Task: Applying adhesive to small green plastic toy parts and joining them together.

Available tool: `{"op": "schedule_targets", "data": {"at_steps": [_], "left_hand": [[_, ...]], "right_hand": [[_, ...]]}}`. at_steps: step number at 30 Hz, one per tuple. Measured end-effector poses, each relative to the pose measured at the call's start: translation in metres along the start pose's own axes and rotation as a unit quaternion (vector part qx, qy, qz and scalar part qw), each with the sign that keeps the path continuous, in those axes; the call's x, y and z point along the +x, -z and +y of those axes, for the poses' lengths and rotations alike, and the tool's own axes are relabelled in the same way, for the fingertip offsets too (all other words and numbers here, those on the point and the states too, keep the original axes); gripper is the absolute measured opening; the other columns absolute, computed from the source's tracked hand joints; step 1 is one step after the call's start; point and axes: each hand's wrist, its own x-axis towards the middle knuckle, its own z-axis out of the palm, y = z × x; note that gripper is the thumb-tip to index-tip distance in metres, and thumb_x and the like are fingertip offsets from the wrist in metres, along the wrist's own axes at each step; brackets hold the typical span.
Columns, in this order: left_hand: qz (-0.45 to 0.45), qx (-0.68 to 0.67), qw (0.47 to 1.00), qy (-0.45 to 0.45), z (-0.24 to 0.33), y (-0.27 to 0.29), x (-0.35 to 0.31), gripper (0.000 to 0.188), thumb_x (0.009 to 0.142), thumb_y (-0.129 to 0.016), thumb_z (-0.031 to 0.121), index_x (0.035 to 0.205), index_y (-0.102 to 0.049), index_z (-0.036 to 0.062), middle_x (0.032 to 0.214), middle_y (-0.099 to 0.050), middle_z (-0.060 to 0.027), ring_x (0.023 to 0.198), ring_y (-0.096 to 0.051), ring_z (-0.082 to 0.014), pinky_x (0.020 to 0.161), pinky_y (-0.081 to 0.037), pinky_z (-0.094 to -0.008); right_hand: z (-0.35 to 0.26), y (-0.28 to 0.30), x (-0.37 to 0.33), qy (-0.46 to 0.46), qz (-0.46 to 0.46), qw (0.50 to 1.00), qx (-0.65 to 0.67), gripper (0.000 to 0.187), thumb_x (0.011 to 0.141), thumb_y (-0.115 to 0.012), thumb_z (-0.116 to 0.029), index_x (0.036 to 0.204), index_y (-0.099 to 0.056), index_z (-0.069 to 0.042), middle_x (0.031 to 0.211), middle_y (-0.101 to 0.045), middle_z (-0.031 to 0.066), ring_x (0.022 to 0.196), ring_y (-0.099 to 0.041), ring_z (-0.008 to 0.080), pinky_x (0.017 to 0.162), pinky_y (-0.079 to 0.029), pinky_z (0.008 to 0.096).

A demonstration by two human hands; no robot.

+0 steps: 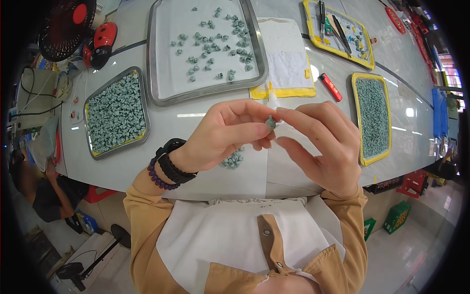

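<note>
Between the thumb and fingers of my left hand (218, 126) is a small grey-green moulded piece (270, 122), held over the near part of the table. My right hand (325, 142) is close on its right side. The right index fingertip reaches the top of the piece, while the right thumb stays apart below; nothing shows in that hand's grip. Just beyond my fingertips lies a white tube with a yellow tip (272, 95), partly hidden. Below my left hand a small heap of similar pieces (232, 159) rests on the table, partly covered by the hand.
A large metal-rimmed tray (208, 90) holds scattered pieces ahead. Full trays stand at left (147, 120) and right (388, 117). A white board with yellow edge (289, 92), a red lighter-like object (331, 87) and a yellow-rimmed tray with tools (367, 62) lie beyond. Another person (44, 191) sits at far left.
</note>
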Motion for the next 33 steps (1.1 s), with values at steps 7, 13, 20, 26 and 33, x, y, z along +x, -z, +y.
{"op": "schedule_targets", "data": {"at_steps": [7, 13, 20, 26, 33], "left_hand": [[-0.056, -0.053, 0.994, 0.072, -0.003, 0.005, 0.002, 0.028, 0.090, -0.059, 0.015, 0.114, -0.059, 0.0008, 0.081, -0.061, -0.0023, 0.069, -0.054, -0.0100, 0.061, -0.043, -0.0232], [-0.056, -0.036, 0.994, 0.087, 0.001, 0.001, 0.003, 0.031, 0.086, -0.063, 0.025, 0.107, -0.057, 0.0017, 0.080, -0.060, -0.0014, 0.066, -0.055, -0.0099, 0.060, -0.044, -0.0228], [-0.039, 0.013, 0.994, 0.098, -0.001, 0.003, 0.006, 0.030, 0.085, -0.063, 0.027, 0.103, -0.058, 0.0030, 0.082, -0.060, -0.0023, 0.070, -0.057, -0.0111, 0.062, -0.046, -0.0240], [-0.042, 0.009, 0.995, 0.087, -0.004, 0.004, 0.005, 0.026, 0.086, -0.062, 0.023, 0.101, -0.059, 0.0025, 0.084, -0.059, -0.0027, 0.071, -0.054, -0.0106, 0.063, -0.044, -0.0238], [-0.060, -0.013, 0.997, 0.050, -0.008, 0.004, 0.005, 0.020, 0.089, -0.057, 0.016, 0.103, -0.060, 0.0007, 0.086, -0.058, -0.0023, 0.070, -0.049, -0.0094, 0.063, -0.041, -0.0232]], "right_hand": [[0.011, -0.009, -0.002, 0.039, 0.005, 0.999, 0.031, 0.040, 0.059, -0.078, -0.007, 0.097, -0.066, -0.005, 0.081, -0.058, 0.0044, 0.067, -0.056, 0.0190, 0.054, -0.045, 0.0300], [0.014, -0.010, -0.002, 0.071, 0.008, 0.997, 0.025, 0.042, 0.058, -0.078, -0.010, 0.098, -0.066, -0.006, 0.080, -0.056, 0.0026, 0.066, -0.055, 0.0179, 0.052, -0.045, 0.0301], [0.009, -0.007, -0.001, 0.040, -0.020, 0.999, 0.027, 0.038, 0.057, -0.081, -0.009, 0.091, -0.067, -0.004, 0.079, -0.059, 0.0062, 0.066, -0.057, 0.0213, 0.054, -0.046, 0.0316], [0.010, -0.008, -0.003, 0.045, -0.021, 0.998, 0.023, 0.038, 0.056, -0.080, -0.010, 0.092, -0.067, -0.004, 0.079, -0.058, 0.0061, 0.066, -0.057, 0.0214, 0.054, -0.045, 0.0314], [0.015, -0.013, -0.002, 0.082, -0.009, 0.997, 0.016, 0.041, 0.058, -0.077, -0.008, 0.096, -0.064, -0.004, 0.079, -0.056, 0.0025, 0.064, -0.054, 0.0177, 0.051, -0.044, 0.0295]]}}
